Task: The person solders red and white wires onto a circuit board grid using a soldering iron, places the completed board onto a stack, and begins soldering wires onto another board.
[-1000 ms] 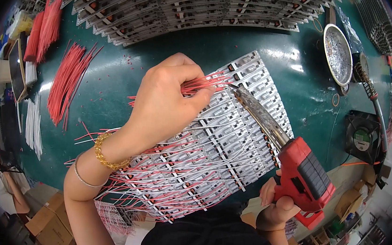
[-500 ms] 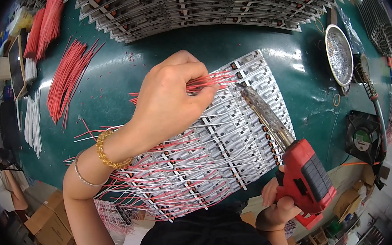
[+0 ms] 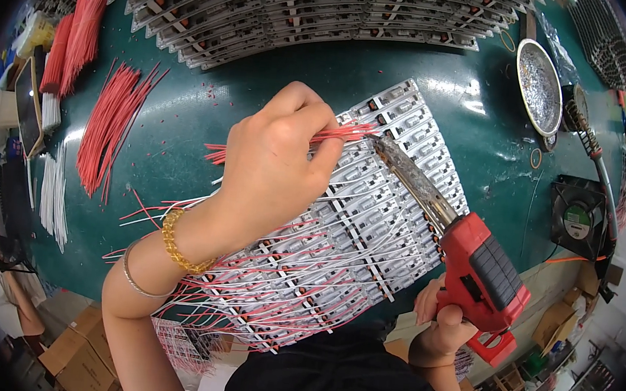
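Note:
My left hand (image 3: 271, 157) is closed round a bundle of red wires (image 3: 345, 133), their tips pointing right over the far part of a panel of grey metal parts (image 3: 427, 150). My right hand (image 3: 445, 330) grips a red and black soldering gun (image 3: 482, 276) by its handle. The gun's dirty, darkened tip (image 3: 392, 156) meets or nearly meets the wire ends; I cannot tell if they touch. Many red and white wires (image 3: 267, 281) trail leftward from the nearer rows of the panel.
Loose red wires (image 3: 112, 131) and white wires (image 3: 53, 197) lie at the left. Stacked metal panels (image 3: 308, 14) line the back. A round dish of metallic scraps (image 3: 540, 88), a coil stand (image 3: 582, 120) and a black fan (image 3: 581, 217) are at the right.
The soldering gun has shifted slightly left and toward me, its tip now lower. The red wire ends in my left hand are drawn closer together, and that hand has barely moved.

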Motion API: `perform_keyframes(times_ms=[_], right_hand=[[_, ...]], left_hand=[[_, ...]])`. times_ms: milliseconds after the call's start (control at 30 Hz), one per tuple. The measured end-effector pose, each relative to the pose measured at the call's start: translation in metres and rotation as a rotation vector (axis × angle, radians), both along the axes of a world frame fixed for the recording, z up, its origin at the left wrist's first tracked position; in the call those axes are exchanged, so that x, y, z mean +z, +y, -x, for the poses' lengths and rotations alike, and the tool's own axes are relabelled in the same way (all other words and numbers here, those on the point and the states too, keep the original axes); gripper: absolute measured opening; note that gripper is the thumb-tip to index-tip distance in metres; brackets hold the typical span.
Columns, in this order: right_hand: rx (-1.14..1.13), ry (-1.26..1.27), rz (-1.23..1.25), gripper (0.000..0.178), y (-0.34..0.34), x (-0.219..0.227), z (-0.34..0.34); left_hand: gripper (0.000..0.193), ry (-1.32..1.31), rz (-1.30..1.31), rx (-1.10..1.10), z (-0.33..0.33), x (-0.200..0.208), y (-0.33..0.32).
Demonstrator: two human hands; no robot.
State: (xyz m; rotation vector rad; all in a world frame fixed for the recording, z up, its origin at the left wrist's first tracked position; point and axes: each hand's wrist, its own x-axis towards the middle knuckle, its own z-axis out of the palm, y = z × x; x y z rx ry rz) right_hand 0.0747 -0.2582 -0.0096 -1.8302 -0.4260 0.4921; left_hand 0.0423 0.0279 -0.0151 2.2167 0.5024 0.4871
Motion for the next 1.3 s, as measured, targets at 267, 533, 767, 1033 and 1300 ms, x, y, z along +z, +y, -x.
perform_keyframes(times_ms=[267,533,767,1033,1300], right_hand=[[-0.133,0.155,-0.155,0.08,0.028,0.022,0.005],[-0.089,0.192,-0.216,0.085,0.024,0.021,0.005],[-0.087,0.163,-0.232,0.088,0.014,0.022,0.005],[-0.051,0.198,-0.193,0.087,0.007,0.015,0.006],[-0.032,0.086,0.001,0.082,-0.007,0.003,0.008]], left_hand=[[0.008,-0.006,-0.068,-0.016,-0.001,-0.002,0.0],[0.007,-0.083,-0.044,0.015,0.0,0.0,-0.002],[0.006,0.022,0.224,-0.051,0.001,0.012,-0.005],[0.007,0.026,-0.106,-0.056,0.0,0.001,-0.015],[0.007,-0.013,-0.117,-0.064,0.0,-0.001,-0.014]])
